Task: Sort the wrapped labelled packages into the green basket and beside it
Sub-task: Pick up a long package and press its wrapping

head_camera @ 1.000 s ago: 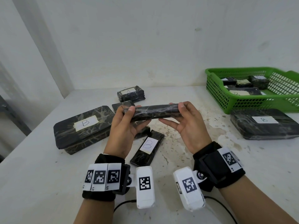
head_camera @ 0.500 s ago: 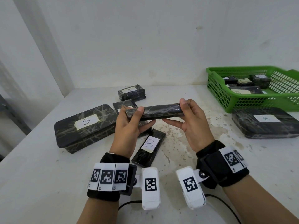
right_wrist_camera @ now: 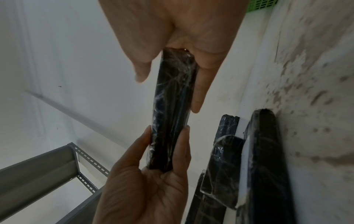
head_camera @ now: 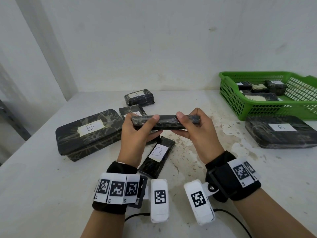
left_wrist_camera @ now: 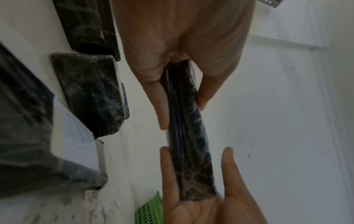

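As both hands (head_camera: 137, 133) (head_camera: 197, 129) pinch, package (head_camera: 164, 121) spans fingertips.

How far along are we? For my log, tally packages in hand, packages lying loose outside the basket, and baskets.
Held package: 1
Loose packages: 5
Green basket: 1
Total: 7

glossy film-wrapped package (head_camera: 159, 121), plastic mesh basket (head_camera: 240, 102)

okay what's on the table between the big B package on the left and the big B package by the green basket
In the head view, between the left big B package and the right one lies a narrow B package; above it both hands hold a slim package.
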